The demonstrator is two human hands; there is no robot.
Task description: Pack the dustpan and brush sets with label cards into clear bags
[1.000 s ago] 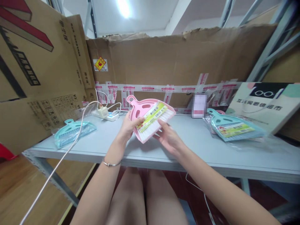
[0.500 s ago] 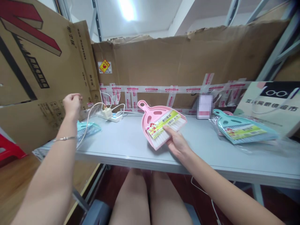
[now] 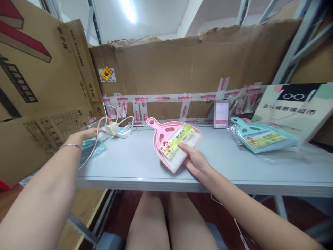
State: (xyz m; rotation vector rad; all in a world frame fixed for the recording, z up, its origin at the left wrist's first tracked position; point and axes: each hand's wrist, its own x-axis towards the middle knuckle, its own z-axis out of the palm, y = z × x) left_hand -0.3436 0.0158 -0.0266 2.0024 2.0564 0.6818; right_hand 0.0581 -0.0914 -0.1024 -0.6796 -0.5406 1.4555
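Observation:
My right hand grips a pink dustpan with a white-bristled brush nested in it, just above the table. A yellow-green printed label wraps the brush, and my thumb presses near its lower edge. My left hand reaches to the table's left end, its fingers stretched out, with nothing visible in them. It hovers over or touches a teal dustpan in clear plastic; which of these I cannot tell. The forearm and a white cable hide part of that dustpan.
On the right lie teal and pink dustpan sets in clear plastic. Behind them leans a paper bag printed with glasses. A phone-like object stands against the taped cardboard. A power strip with a plug and cables sits back left.
My left hand has come down from a raised, curled pose to the teal dustpan, its fingers now extended. The right hand still holds the pink dustpan. The view has turned slightly right.

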